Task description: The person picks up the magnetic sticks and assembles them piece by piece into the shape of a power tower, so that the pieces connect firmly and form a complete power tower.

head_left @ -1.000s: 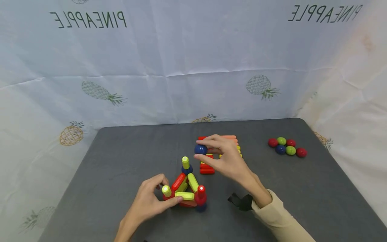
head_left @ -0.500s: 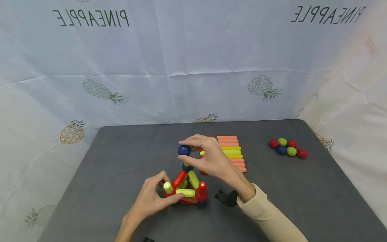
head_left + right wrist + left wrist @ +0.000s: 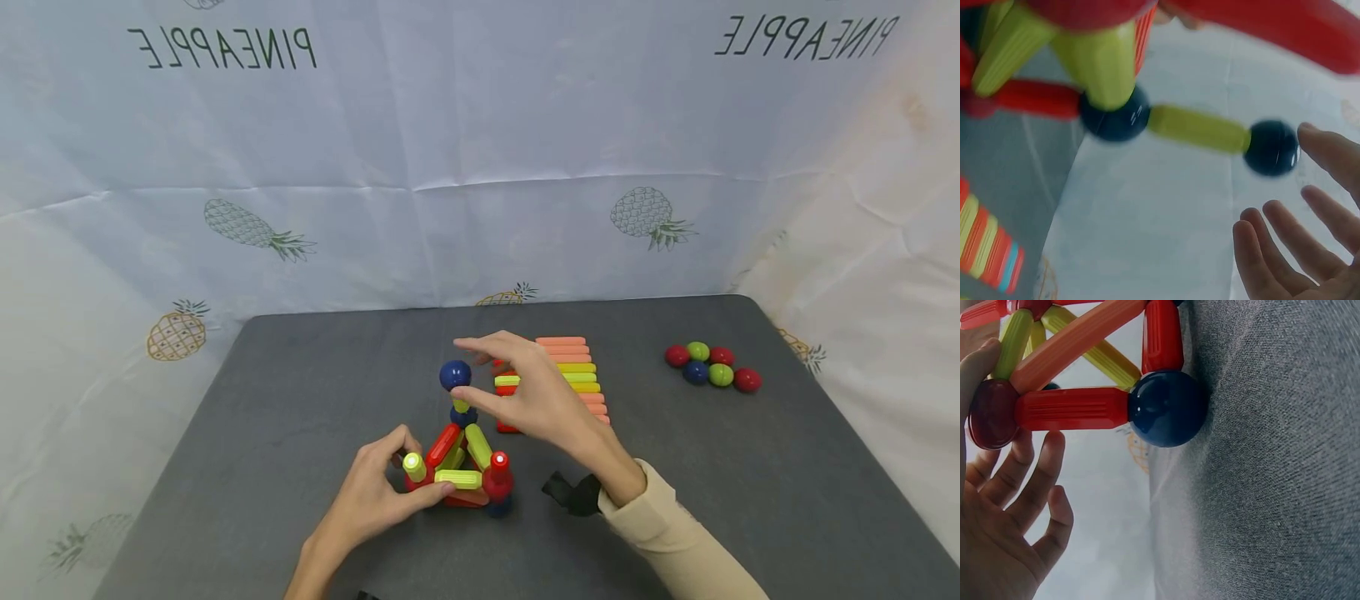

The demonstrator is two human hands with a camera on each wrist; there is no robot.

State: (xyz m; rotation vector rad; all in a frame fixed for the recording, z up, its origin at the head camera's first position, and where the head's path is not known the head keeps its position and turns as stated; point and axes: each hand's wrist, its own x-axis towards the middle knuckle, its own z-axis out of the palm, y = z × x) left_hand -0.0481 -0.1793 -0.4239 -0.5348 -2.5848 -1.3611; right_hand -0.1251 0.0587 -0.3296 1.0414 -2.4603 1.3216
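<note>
A frame of magnetic rods and balls [image 3: 474, 448] stands near the middle of the table, in red, yellow-green, orange and blue. At its left corner, my left hand [image 3: 367, 487] grips it, thumb on the near yellow-green rod [image 3: 463, 480] and fingers round behind the red ball [image 3: 994, 414]. On the upright rod at the far corner [image 3: 1197, 128] sits a blue ball [image 3: 454, 375]. Beside that ball is my right hand [image 3: 536, 396], fingers spread apart, the thumb tip at or very near its surface. Two more upright rods top the near corners, one yellow-green, one red [image 3: 499, 462].
Behind the right hand lie rows of loose rods [image 3: 573, 377] in orange, yellow and red, partly covered by it. Several loose balls [image 3: 722, 375] are grouped at the right on the grey table [image 3: 330, 375]. A pineapple-print cloth [image 3: 450, 242] hangs behind.
My right hand carried the blue ball left onto the far upright rod, then spread its fingers and drew slightly right, leaving the ball on top. My left hand stayed on the frame.
</note>
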